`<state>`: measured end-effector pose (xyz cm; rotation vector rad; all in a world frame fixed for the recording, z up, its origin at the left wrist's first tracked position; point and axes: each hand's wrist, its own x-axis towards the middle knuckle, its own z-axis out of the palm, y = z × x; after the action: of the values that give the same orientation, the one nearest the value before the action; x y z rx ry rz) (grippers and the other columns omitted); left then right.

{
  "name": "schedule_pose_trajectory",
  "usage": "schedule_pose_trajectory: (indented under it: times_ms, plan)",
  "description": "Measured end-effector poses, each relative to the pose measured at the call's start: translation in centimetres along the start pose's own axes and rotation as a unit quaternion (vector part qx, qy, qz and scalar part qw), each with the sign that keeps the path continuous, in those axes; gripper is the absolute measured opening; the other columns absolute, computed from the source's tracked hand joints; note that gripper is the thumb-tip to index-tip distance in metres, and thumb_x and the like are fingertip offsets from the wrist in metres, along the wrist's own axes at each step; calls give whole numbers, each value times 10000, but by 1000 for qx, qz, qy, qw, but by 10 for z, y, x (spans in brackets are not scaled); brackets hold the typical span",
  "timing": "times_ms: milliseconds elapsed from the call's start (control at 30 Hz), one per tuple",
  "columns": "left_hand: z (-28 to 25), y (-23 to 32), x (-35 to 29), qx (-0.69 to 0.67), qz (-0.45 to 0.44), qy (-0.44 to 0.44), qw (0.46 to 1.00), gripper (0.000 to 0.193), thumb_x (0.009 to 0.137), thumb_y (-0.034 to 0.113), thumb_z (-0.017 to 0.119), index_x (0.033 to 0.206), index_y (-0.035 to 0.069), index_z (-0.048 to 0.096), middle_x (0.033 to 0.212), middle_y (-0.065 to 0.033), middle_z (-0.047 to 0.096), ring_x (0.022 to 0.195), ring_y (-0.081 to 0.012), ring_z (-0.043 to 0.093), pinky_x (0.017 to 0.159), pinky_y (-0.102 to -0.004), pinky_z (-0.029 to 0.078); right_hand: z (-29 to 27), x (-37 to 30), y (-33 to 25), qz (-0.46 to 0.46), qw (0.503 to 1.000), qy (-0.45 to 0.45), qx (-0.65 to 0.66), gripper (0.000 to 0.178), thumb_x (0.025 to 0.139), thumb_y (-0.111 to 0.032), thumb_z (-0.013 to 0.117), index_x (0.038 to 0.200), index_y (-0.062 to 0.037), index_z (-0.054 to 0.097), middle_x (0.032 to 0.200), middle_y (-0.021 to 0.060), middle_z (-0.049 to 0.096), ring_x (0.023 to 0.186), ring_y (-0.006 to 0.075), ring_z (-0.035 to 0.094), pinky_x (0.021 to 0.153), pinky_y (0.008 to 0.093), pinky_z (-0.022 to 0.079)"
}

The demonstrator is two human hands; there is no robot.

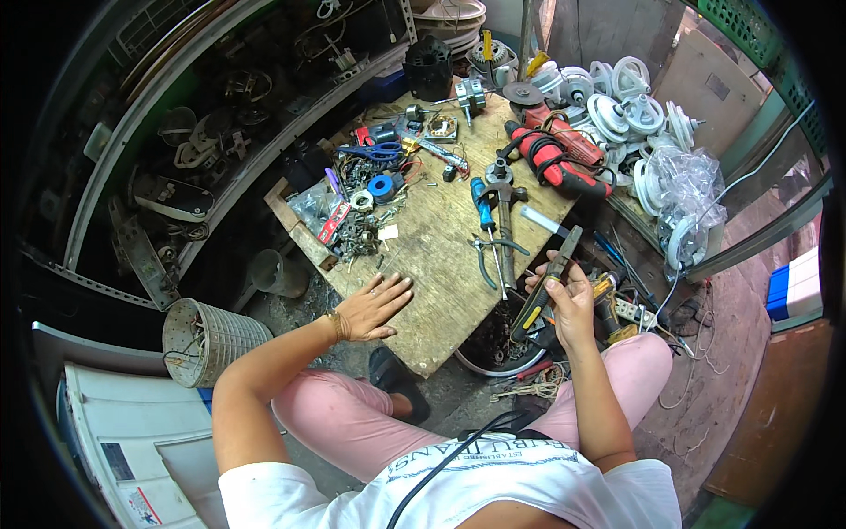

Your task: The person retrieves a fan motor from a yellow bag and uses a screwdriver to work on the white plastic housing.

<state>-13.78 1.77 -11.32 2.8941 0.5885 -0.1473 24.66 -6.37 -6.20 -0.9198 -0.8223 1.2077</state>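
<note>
Looks like mid tool-pick: right hand [571, 304] is wrapped around yellow-handled pliers [548, 284] over the plywood board's [441, 256] right edge; left hand [374, 307] lies flat and empty on it; next move probably needs a steadier two-handed grip.

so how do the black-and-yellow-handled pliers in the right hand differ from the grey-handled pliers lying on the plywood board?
The black-and-yellow-handled pliers are lifted off the board, gripped in the right hand, jaws pointing up and away; the grey-handled pliers lie flat and untouched on the plywood board. The held pair's handles are squeezed together, the grey pair's splay apart. Handle colours differ: black with yellow against plain grey. Both are hand pliers.
</note>
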Motion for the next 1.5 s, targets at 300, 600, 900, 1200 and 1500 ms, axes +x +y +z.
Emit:
schedule_pose_trajectory:
  times_ms: [300, 600, 900, 1200, 1500]
  plan:
    - [-16, -67, 90, 9, -6, 66, 998, 734, 989, 509, 286, 1514, 6, 184, 1591, -170, 160, 1473, -370, 117, 1187, -492, 114, 11, -4, -8, 17, 999, 9, 36, 450, 888, -81, 654, 1294, 19, 487, 1040, 93, 619, 931, 204, 657, 865, 364, 547]
    - [-5, -104, 151, 54, -267, 233, 934, 624, 952, 359, 459, 1444, -4, 330, 1506, -205, 324, 1412, -338, 284, 1179, -469, 163, 3, -1, 6, 33, 999, -5, 9, 469, 885, -96, 652, 1307, 12, 478, 1043, 98, 621, 924, 215, 664, 842, 376, 570]
    - [-23, -114, 162, 213, -198, 95, 952, 726, 992, 533, 268, 1502, 16, 250, 1572, -149, 252, 1472, -273, 186, 1197, -446, 93, -7, -1, 6, 97, 994, 50, 26, 457, 985, -259, 509, 1354, 6, 462, 942, 67, 610, 694, 132, 629, 626, 287, 558]
    - [-25, -17, 173, -133, -224, 397, 880, 473, 936, 307, 528, 1354, 88, 486, 1346, -138, 476, 1220, -299, 453, 1065, -467, 329, -13, 10, 39, 21, 983, 78, -167, 538, 965, -243, 517, 1408, -61, 273, 1109, 109, 530, 786, 125, 550, 656, 263, 483]
    - [1, 117, 118, -787, -305, 411, 343, 220, 925, 132, 597, 1066, 85, 435, 875, -94, 610, 712, -206, 640, 612, -358, 584, 66, 68, 19, -107, 769, 3, -630, 480, 862, -310, 641, 1220, -12, 525, 1155, 179, 558, 1124, 357, 507, 933, 528, 369]
